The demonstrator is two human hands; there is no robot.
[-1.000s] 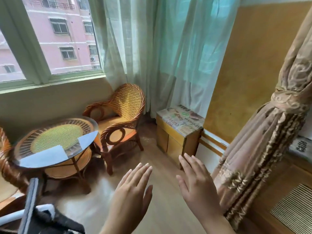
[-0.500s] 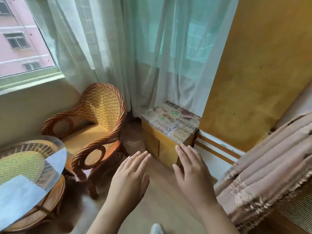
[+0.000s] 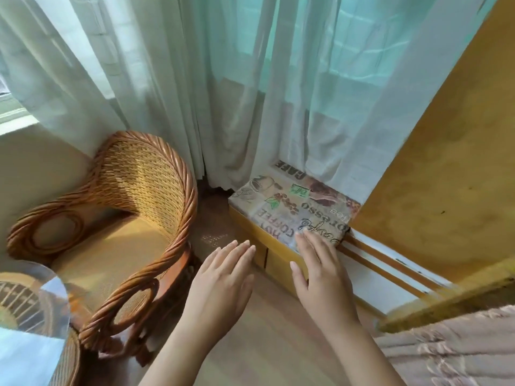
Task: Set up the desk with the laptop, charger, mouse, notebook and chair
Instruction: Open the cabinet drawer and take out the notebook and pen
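Left hand: my left hand (image 3: pixel 223 277) is at lower centre of the frame, back up, fingers straight and close together, holding nothing. It hangs over the floor (image 3: pixel 267 344), fingertips pointing up the frame toward the cabinet.

Right hand: my right hand (image 3: pixel 320 274) is just right of the left one, also flat and empty, fingers stretched out. Its fingertips overlap the near edge of the cabinet top in the frame; I cannot tell whether they touch it.

Gap: the two hands are near each other, apart, with bare floor showing between them.

Chair: the wicker chair (image 3: pixel 111 227) fills the left of the frame, seat empty, its twisted near armrest just left of my left hand and not touched by it.

Cabinet: a low yellow cabinet (image 3: pixel 278 254) stands at centre right, against the wall, its top covered with a coffee-print sheet (image 3: pixel 295 207).

Curtain: a sheer pale curtain (image 3: pixel 223 79) hangs across the top of the frame, its hem resting on the far part of the cabinet top.

Wall: an ochre wall (image 3: pixel 446 176) takes the right side.

Table: the edge of a glass-topped wicker table (image 3: pixel 36 307) shows in the lower left corner.

Drape: a blurred pink fringed drape (image 3: pixel 451 349) lies in the lower right corner.

Other task things: only the chair is in view.
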